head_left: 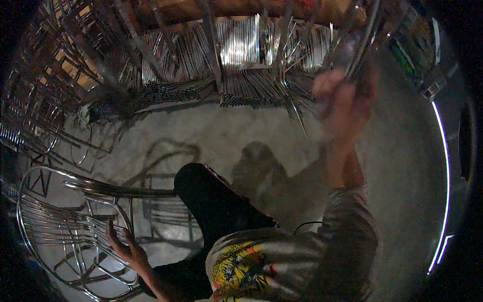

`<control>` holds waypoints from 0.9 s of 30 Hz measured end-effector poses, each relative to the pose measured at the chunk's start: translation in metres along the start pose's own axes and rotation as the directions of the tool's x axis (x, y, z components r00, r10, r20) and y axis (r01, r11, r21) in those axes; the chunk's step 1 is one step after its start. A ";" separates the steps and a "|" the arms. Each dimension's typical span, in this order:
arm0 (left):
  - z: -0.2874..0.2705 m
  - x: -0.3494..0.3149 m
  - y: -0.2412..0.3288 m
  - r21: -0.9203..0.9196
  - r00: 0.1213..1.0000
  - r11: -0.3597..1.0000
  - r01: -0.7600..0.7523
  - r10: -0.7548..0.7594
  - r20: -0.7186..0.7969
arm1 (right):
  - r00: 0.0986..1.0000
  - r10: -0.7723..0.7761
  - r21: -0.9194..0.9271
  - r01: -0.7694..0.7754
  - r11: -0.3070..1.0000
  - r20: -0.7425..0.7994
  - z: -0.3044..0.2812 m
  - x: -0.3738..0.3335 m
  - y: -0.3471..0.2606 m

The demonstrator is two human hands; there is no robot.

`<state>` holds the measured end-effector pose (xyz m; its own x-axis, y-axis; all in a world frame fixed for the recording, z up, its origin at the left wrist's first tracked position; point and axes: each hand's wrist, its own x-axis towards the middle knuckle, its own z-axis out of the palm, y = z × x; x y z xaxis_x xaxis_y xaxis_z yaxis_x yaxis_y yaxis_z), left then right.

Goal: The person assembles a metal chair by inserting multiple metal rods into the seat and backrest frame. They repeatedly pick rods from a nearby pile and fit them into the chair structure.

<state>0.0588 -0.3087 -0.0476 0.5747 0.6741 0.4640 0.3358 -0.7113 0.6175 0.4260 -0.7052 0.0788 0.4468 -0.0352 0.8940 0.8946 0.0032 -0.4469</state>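
While two hands work, left hand [126,246] on one chair frame [70,226] (chrome), right hand [342,98] raised.

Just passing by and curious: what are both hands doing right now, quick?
Left hand: fingers spread open, resting on the wire chair frame.
Right hand: raised and blurred, closed around a metal frame piece.

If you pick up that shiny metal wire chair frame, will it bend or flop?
Probably not: the shiny metal wire chair frame looks like welded steel rods, so likely stiff. Mostly open gaps suggest it is fairly light. The left hand rests on its smooth, possibly slippery bars.
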 end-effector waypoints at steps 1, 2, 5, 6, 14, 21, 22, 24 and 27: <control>0.005 0.012 0.036 -0.119 0.997 0.991 -0.055 0.060 0.038 | 0.974 0.045 0.022 -0.051 0.998 0.221 0.014 -0.021 -0.020; 0.013 0.025 0.072 -0.297 0.982 0.942 -0.157 0.182 0.059 | 0.869 0.065 0.053 -0.105 0.993 0.491 0.024 -0.038 -0.039; 0.035 0.044 0.158 -0.721 0.923 0.643 -0.259 0.385 0.012 | 0.398 -0.094 0.213 -0.265 0.941 0.912 0.091 -0.093 -0.068; 0.038 0.039 0.176 -0.814 0.947 0.553 -0.179 0.321 0.009 | 0.201 -0.131 0.187 -0.294 0.937 0.971 0.108 -0.109 -0.074; 0.034 0.011 0.121 -0.915 0.966 0.404 0.005 -0.238 -0.099 | 0.678 0.166 0.177 -0.406 0.897 0.716 0.098 -0.195 0.014; 0.003 0.011 0.024 -0.829 0.975 0.555 0.066 -0.212 -0.065 | 0.705 0.545 -0.489 -0.709 0.508 -0.454 -0.117 -0.197 0.287; 0.002 0.010 0.009 -0.861 0.986 0.503 0.070 -0.164 -0.016 | 0.540 0.624 -0.317 -0.840 0.441 -0.564 -0.141 -0.210 0.317; -0.001 0.001 -0.014 -0.829 0.929 -0.554 0.068 -0.268 0.255 | 0.343 0.750 -0.044 -0.921 0.388 -0.565 -0.175 -0.249 0.356; 0.001 0.003 -0.029 -0.226 0.870 -0.969 -0.096 -0.192 0.454 | 0.040 0.852 0.121 -0.985 0.120 -0.522 -0.195 -0.301 0.383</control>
<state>0.0513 -0.2867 -0.0643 0.7742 0.6329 -0.0032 -0.5495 0.6696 -0.4996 0.6315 -0.8884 -0.3676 0.7733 -0.5203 -0.3624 -0.3313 0.1557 -0.9306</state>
